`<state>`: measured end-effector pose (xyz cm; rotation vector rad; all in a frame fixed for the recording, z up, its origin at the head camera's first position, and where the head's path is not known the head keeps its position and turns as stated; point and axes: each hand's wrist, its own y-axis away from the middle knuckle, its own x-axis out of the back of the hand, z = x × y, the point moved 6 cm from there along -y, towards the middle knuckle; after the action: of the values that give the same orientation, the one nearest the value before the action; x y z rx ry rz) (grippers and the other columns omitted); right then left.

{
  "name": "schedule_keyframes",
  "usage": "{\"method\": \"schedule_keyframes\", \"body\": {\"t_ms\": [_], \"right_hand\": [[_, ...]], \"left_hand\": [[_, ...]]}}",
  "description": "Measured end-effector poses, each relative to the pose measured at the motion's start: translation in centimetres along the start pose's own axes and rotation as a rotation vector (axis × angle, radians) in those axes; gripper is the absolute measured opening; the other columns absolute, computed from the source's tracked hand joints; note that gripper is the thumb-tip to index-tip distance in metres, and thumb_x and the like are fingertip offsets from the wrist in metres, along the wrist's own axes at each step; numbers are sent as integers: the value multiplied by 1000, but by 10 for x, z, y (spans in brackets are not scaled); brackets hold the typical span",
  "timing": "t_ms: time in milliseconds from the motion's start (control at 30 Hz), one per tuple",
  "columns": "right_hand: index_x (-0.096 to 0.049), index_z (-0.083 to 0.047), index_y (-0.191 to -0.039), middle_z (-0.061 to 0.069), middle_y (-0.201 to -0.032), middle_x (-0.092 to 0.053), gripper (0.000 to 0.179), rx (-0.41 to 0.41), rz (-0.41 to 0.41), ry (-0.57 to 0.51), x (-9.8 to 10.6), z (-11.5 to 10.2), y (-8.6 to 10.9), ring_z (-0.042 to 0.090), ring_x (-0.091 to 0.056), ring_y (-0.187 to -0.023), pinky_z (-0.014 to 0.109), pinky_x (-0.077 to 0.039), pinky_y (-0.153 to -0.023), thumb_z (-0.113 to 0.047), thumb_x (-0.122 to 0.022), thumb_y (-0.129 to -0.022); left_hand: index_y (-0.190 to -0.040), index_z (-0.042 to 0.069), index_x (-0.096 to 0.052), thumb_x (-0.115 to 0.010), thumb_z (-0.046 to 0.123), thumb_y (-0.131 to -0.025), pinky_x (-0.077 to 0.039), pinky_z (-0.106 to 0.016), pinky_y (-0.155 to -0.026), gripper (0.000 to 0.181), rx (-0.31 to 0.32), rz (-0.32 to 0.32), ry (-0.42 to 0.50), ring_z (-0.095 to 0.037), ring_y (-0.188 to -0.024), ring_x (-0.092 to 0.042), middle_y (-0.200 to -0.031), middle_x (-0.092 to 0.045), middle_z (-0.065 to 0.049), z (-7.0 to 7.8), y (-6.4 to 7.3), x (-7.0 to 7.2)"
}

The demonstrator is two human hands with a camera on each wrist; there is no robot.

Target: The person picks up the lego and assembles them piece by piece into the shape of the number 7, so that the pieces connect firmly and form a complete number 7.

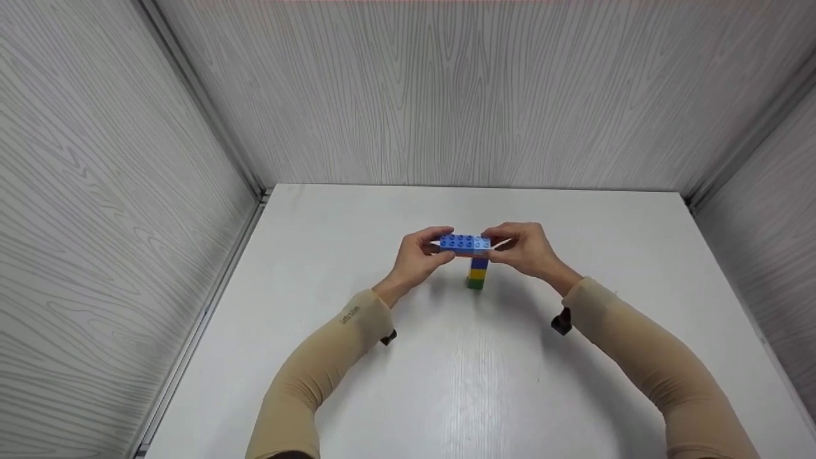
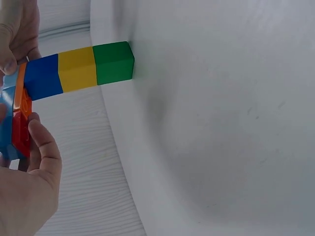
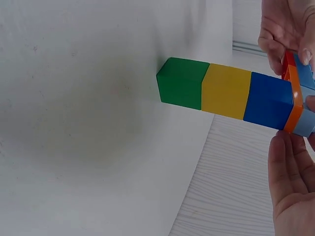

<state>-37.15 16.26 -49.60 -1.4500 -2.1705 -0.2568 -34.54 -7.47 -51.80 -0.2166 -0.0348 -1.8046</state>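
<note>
A toy-brick tower stands on the table, with a green brick at the bottom, a yellow brick over it and a dark blue brick above that. Across its top lies a thin orange brick, and a red brick sits beside the orange one, overhanging to the left. A long blue brick and a light blue brick form the top layer. My left hand pinches the long blue brick's left end between thumb and fingers. At the other end, my right hand grips the light blue brick.
The white table is bounded by grey wood-grain panels at the back, left and right. Both forearms, in beige sleeves, reach in from the front, each with a small black device at the wrist.
</note>
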Motion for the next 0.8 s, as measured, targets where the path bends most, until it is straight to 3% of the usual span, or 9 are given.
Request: {"method": "schedule_keyframes", "body": {"t_ms": [133,367,667,800], "right_hand": [[-85,-11,-130,13,-128,-83,34,-16,4,-17,3,2,1,31,-78,-116,16,-65,-90,-10,-88,-96],[-81,-3,-133,20,-130,-82,37,0,22,-49,7,-1,3,25,-78,-112,16,-64,-90,-7,-86,-96],[-77,-4,-137,19,-133,-78,38,-70,44,-125,3,1,8,24,-73,-114,16,-62,-94,-14,-84,-101],[-71,-6,-145,19,-140,-76,49,-92,-7,-160,-7,9,17,28,-73,-121,27,-62,-107,-16,-86,-100]], "left_hand": [[-150,14,-73,-81,8,-103,-66,-31,-103,48,-36,2,-28,-24,-120,-76,-147,-76,-12,1,0,1],[-141,13,-79,-84,12,-102,-64,-24,-95,40,-92,12,-59,-25,-120,-77,-143,-79,-13,5,-1,2],[-141,13,-80,-83,13,-103,-66,-26,-98,39,-52,27,-12,-20,-113,-77,-138,-81,-13,6,-2,2],[-142,13,-79,-82,13,-104,-65,-22,-94,39,-32,43,16,-16,-106,-76,-135,-82,-14,5,-2,2]]}}
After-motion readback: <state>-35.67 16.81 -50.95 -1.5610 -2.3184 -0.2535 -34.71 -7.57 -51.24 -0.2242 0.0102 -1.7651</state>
